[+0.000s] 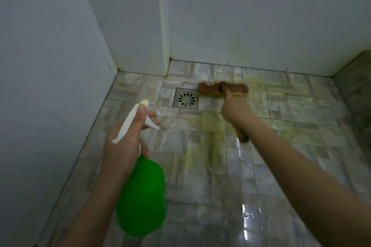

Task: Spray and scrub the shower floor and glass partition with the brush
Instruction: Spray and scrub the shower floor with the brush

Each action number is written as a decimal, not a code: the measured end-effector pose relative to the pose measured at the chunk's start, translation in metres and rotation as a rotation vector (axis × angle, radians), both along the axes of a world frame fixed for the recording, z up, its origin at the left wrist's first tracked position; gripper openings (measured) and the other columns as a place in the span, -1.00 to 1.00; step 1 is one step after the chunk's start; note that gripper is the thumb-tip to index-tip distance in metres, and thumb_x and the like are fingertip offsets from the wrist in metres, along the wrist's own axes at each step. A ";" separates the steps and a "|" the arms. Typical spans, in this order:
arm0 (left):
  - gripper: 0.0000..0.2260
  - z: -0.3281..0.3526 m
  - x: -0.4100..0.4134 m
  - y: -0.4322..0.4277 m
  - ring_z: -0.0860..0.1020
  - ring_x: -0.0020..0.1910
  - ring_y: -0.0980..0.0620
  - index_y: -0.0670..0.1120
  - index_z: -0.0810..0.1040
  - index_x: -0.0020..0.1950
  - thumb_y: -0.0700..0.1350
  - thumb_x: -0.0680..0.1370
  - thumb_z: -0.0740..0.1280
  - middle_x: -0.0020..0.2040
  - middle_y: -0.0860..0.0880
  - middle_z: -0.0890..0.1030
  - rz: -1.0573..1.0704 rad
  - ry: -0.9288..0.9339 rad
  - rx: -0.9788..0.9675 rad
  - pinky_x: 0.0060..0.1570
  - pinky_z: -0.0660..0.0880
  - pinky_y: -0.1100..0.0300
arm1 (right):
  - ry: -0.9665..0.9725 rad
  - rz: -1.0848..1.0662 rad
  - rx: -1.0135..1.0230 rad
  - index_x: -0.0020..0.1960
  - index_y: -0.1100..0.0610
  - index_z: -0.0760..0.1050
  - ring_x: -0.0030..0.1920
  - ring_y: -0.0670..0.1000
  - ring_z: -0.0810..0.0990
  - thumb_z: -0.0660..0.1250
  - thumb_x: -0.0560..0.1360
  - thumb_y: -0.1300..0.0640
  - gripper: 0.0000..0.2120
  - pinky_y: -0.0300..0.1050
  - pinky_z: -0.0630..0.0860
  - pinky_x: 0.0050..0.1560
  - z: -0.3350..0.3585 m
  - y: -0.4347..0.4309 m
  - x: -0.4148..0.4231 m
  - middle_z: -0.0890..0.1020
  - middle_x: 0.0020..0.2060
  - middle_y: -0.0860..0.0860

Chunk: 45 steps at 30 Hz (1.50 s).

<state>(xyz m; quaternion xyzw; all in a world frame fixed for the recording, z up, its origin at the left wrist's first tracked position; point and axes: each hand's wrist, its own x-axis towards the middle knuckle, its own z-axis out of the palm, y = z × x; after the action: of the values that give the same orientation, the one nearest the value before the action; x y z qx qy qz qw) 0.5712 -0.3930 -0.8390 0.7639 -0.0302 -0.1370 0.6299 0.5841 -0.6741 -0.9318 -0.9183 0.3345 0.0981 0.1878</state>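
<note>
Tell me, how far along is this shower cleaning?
Partway, I'd guess. Yellow-green streaks of what looks like spray already cover the floor tiles. The right hand holds the brush on the floor beside the drain; the left hand holds the spray bottle. Streaks remain, and no glass partition is in view.

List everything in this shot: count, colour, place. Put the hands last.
bottle: one, green with white trigger head, lower left, above the floor
brush: one, brown, head on the floor just right of the drain
drain: one, silver, in the floor near the back wall
streaks: several, yellow-green, on the tiles in front of and right of the drain
floor: one, grey-beige tiles, glossy
walls: white, left and back
left hand: one, grips the bottle's neck, fingers at the trigger
right hand: one, grips the brush handle
</note>
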 end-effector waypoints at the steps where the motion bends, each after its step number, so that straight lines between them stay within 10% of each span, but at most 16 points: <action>1: -0.74 0.000 0.002 -0.001 0.61 -0.21 -0.39 0.46 0.63 -0.24 0.31 0.57 0.21 -0.05 -0.03 0.74 0.006 -0.004 0.004 -0.25 0.47 -0.02 | 0.009 -0.007 0.003 0.58 0.00 -0.18 -0.36 0.05 0.45 0.06 0.58 0.26 -0.33 -0.03 0.42 -0.37 0.004 -0.016 0.025 0.44 -0.28 0.08; 5: -0.66 0.001 0.008 -0.005 0.63 -0.09 -0.40 0.47 0.61 -0.28 0.22 0.62 0.18 -0.07 0.22 0.72 0.019 -0.013 -0.013 -0.26 0.48 0.02 | 0.098 -0.025 -0.067 0.54 0.20 0.01 -0.21 0.10 0.50 0.14 0.55 0.31 -0.39 -0.08 0.36 -0.41 0.020 -0.024 0.068 0.56 0.05 0.19; 9: -0.66 0.001 0.010 -0.005 0.63 -0.07 -0.38 0.48 0.60 -0.28 0.22 0.62 0.17 -0.06 0.23 0.72 0.032 -0.013 -0.027 -0.24 0.48 -0.01 | -0.003 0.019 -0.039 0.58 0.13 -0.17 -0.23 0.11 0.52 0.09 0.54 0.33 -0.30 -0.04 0.42 -0.29 -0.006 0.030 0.015 0.51 -0.14 0.12; 17: -0.71 -0.001 0.016 0.004 0.58 -0.28 -0.31 0.46 0.63 -0.28 0.25 0.55 0.19 -0.08 0.21 0.73 0.066 -0.023 -0.059 -0.29 0.45 0.05 | 0.098 0.032 -0.084 0.49 0.32 0.11 -0.17 0.10 0.58 0.16 0.56 0.31 -0.48 -0.08 0.43 -0.32 0.019 0.020 0.087 0.59 -0.07 0.14; 24: -0.72 -0.011 0.024 0.007 0.64 -0.12 -0.36 0.46 0.63 -0.29 0.25 0.53 0.19 -0.09 0.22 0.73 0.082 -0.013 -0.057 -0.28 0.46 0.01 | -0.013 0.063 -0.044 0.56 0.19 -0.25 0.06 0.16 0.57 0.11 0.59 0.27 -0.30 -0.04 0.39 -0.14 0.003 0.036 0.135 0.51 0.21 0.21; 31: -0.74 -0.016 0.026 0.022 0.49 -0.49 -0.02 0.43 0.65 -0.24 0.28 0.52 0.18 -0.02 0.14 0.74 0.066 0.033 -0.041 -0.35 0.44 0.12 | 0.024 0.178 -0.059 0.57 0.03 -0.25 -0.45 -0.02 0.39 0.07 0.57 0.34 -0.28 -0.12 0.29 -0.50 -0.018 0.089 0.028 0.45 -0.35 0.05; 36: -0.74 -0.020 0.023 0.028 0.65 -0.15 -0.34 0.41 0.65 -0.25 0.28 0.53 0.21 -0.08 0.16 0.74 0.067 0.026 0.015 -0.32 0.48 0.06 | -0.006 0.156 -0.054 0.57 0.02 -0.26 -0.29 0.08 0.50 0.11 0.54 0.35 -0.22 -0.02 0.45 -0.30 -0.006 0.047 0.094 0.54 -0.12 0.16; 45: -0.69 -0.013 0.019 0.039 0.46 -0.55 -0.01 0.26 0.68 -0.29 0.28 0.53 0.24 -0.12 0.06 0.75 0.084 0.100 0.031 -0.36 0.43 0.13 | 0.049 0.275 -0.102 0.57 0.00 -0.21 -0.38 0.02 0.46 0.07 0.58 0.29 -0.31 -0.11 0.36 -0.44 -0.016 0.088 0.025 0.48 -0.29 0.07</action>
<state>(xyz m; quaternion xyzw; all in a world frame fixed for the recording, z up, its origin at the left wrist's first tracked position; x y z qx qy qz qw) 0.5900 -0.3543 -0.8516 0.7664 0.0358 -0.1488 0.6239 0.6096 -0.5857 -0.9476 -0.9611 0.2146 0.1280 0.1177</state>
